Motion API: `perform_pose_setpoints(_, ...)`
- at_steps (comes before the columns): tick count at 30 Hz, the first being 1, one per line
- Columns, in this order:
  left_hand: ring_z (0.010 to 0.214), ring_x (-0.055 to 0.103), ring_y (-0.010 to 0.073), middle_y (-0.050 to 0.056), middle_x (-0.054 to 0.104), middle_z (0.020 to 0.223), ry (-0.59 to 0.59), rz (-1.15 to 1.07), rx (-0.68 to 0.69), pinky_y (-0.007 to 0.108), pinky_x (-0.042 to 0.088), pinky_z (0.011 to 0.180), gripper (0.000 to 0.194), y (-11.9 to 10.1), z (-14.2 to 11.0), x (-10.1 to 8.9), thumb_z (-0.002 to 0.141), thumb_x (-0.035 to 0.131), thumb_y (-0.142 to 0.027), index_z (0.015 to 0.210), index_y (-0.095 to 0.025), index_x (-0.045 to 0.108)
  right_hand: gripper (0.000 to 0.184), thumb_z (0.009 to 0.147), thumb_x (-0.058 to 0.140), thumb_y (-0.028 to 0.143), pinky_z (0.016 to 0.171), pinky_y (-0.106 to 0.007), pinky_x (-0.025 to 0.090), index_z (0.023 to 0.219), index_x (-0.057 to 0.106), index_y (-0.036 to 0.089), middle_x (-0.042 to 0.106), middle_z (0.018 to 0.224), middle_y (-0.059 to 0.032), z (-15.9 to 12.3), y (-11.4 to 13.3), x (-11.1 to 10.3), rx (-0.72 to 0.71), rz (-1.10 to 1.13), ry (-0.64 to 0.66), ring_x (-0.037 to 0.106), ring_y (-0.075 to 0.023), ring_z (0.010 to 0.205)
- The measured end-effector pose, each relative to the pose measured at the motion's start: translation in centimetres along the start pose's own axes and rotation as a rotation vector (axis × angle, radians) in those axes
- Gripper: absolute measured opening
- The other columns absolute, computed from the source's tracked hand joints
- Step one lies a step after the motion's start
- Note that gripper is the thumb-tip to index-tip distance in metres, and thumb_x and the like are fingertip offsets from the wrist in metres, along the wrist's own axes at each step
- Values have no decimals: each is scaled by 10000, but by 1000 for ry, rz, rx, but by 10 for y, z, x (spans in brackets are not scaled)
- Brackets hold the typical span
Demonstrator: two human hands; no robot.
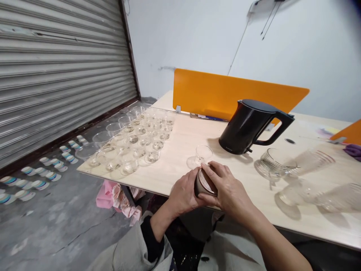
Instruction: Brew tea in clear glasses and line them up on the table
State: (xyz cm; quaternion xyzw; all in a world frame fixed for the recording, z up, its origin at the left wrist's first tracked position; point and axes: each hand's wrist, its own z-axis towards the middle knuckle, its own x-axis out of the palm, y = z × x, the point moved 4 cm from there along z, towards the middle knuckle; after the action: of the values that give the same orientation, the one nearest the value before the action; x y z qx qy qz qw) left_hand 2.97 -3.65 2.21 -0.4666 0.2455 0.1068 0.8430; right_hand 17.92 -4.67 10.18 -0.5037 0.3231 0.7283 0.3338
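Brown, stiff-looking round container sits between left hand and right hand by the worktop's near edge; both hands' fingers grip it; probably light, maybe slippery; best held by the side wall, off the pale top.

The place looks like a garage-type workroom or shop unit fitted with office furniture; which exactly, the view does not settle. A ribbed metal roller shutter fills the left side, above a cracked grey concrete floor where small white-and-blue containers are set out in rows. A cable runs down the plain white wall. The pale wooden bench carries bracketed orange divider panels, the sort found in offices.
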Motion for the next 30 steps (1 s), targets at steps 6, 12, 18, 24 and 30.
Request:
perform_pose_setpoints(6,1370,564,333,154,555,1514,-3,-28,16,537,479,1151,1103,-4,0,-5,651,900,-618,1543,-231,380,765,903,693,522,955,-516,582,1582,403,318,508,1459,-153,-13,-25,-23,-23,18,-63,552,-361,1301)
perform_pose_setpoints(12,1323,600,325,152,603,1469,4,78,105,527,508,1117,1041,-7,1,-4,683,867,-658,1521,-225,425,695,919,620,581,961,-532,549,1546,471,321,541,1421,-143,5,-66,-89,94,-198,-277,584,-384,1244)
perform_pose_setpoints(18,1170,676,341,153,708,1304,20,126,99,525,566,991,953,-5,2,1,684,827,-725,1417,-182,552,693,887,627,606,900,-494,554,1492,539,279,563,1395,-152,82,-97,-99,197,-302,-344,563,-390,1235)
perform_pose_setpoints(24,1118,688,323,127,735,1234,28,114,66,499,571,961,808,-4,3,2,734,785,-732,1329,-206,632,691,878,641,596,896,-500,546,1475,564,256,577,1365,-172,159,-125,-42,180,-243,-248,541,-400,1231)
perform_pose_setpoints(30,1080,688,320,104,745,1185,31,67,43,487,572,932,764,-2,4,4,736,793,-720,1285,-210,645,680,892,635,593,948,-520,520,1485,546,274,556,1394,-171,198,-140,14,142,-171,-124,527,-396,1244)
